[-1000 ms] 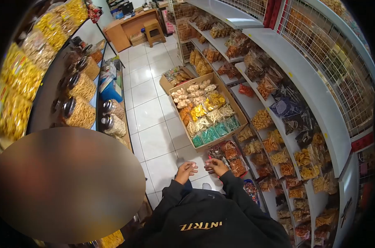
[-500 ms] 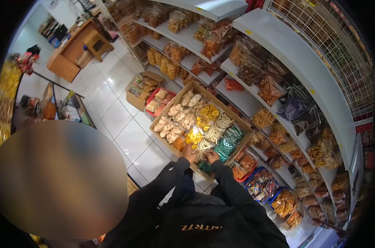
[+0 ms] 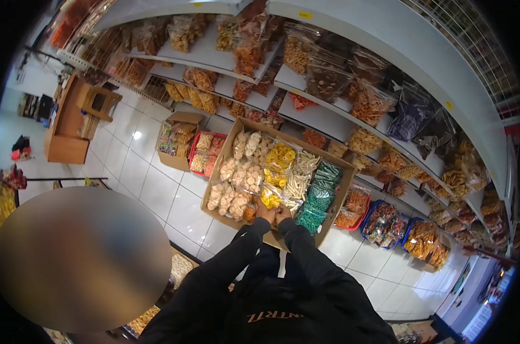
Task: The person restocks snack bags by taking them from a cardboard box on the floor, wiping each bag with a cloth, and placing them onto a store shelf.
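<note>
A large cardboard box [image 3: 335, 222] holds rows of clear snack bags: pale round crackers [image 3: 249, 175], yellow pieces [image 3: 280, 156], white sticks [image 3: 306, 165] and green pieces [image 3: 320, 198]. Both hands are inside its near edge, close together. My left hand [image 3: 265, 212] is by a yellow bag [image 3: 271, 198], beside a small orange bag [image 3: 249, 214]. Just to its right is my right hand [image 3: 283, 214], near the lower white sticks. The fingers of both hands are too small and shaded to show whether they grip a bag.
Shelves of bagged snacks [image 3: 328, 120] run behind the box. A smaller carton [image 3: 176, 140] and a red tray [image 3: 205, 153] stand left of it. Blue baskets [image 3: 384, 223] stand right. A wooden desk [image 3: 67, 123] and stool [image 3: 101, 103] are far left. A blurred oval covers the lower left.
From in front of the box, both hands have moved over and into its near side. The view has turned, and the box now appears more level and nearer. The green bags show more fully.
</note>
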Demonstrator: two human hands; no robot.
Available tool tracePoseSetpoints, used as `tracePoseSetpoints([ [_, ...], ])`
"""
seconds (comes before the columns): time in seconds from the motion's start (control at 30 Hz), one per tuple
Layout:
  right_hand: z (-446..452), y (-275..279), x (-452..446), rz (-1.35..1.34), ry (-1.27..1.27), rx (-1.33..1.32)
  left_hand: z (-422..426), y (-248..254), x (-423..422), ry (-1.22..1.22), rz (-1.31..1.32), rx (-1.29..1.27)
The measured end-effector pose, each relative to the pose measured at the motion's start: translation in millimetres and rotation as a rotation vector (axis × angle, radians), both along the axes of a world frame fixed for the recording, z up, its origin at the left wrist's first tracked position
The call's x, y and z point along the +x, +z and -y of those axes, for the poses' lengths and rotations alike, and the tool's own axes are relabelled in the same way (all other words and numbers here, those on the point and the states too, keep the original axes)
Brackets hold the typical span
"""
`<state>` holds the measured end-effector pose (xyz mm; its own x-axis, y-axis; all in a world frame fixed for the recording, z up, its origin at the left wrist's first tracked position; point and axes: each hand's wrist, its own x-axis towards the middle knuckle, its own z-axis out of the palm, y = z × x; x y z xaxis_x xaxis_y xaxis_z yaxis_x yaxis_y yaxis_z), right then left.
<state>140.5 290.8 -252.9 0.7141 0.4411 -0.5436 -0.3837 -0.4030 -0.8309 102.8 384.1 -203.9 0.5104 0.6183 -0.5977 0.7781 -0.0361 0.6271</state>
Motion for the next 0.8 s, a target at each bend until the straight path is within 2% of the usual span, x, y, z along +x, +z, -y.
tracePoseSetpoints([
  [0.13, 8, 23, 12, 0.103, 0.108, 0.0, -11, 30, 1, -0.107, 0.061, 0.023],
  [0.17, 12, 29, 18, 0.086, 0.07, 0.06, -13, 45, 3, -0.121, 0.015, 0.133],
  [0.27, 10, 60, 61, -0.051, -0.012, 0.092, -51, 66, 25, -0.075, 0.073, 0.035],
  [0.3, 3, 60, 76, -0.111, -0.058, 0.109, -59, 82, 40, -0.056, 0.066, 0.179],
  [0.33, -6, 60, 93, -0.169, -0.103, 0.127, -66, 98, 55, -0.132, 0.103, 0.439],
  [0.4, -25, 78, 127, -0.293, -0.138, 0.137, -100, 42, 80, -0.076, 0.167, 0.239],
  [0.47, -55, 61, 143, 0.004, -0.259, -0.071, -120, 52, 113, -0.086, 0.155, -0.069],
  [0.5, -63, 61, 149, -0.06, -0.223, -0.116, -131, 27, 121, -0.164, 0.19, -0.061],
  [0.57, -77, 71, 168, -0.179, -0.153, -0.203, -145, -20, 131, -0.031, 0.262, -0.261],
  [0.6, -82, 84, 174, -0.252, -0.176, -0.17, -148, -31, 139, 0.033, 0.296, -0.362],
  [0.63, -87, 87, 178, -0.325, -0.2, -0.141, -145, -15, 145, 0.094, 0.19, -0.439],
  [0.67, -92, 90, 173, -0.255, -0.301, -0.164, -143, -13, 150, 0.058, 0.193, -0.382],
  [0.7, -92, 78, 171, -0.196, -0.323, -0.142, -144, -34, 145, 0.025, 0.194, -0.325],
  [0.77, -94, 53, 166, -0.082, -0.365, -0.096, -139, -8, 147, -0.044, 0.173, -0.232],
  [0.8, -90, 61, 166, -0.149, -0.294, -0.076, -137, 7, 146, -0.069, 0.173, -0.22],
])
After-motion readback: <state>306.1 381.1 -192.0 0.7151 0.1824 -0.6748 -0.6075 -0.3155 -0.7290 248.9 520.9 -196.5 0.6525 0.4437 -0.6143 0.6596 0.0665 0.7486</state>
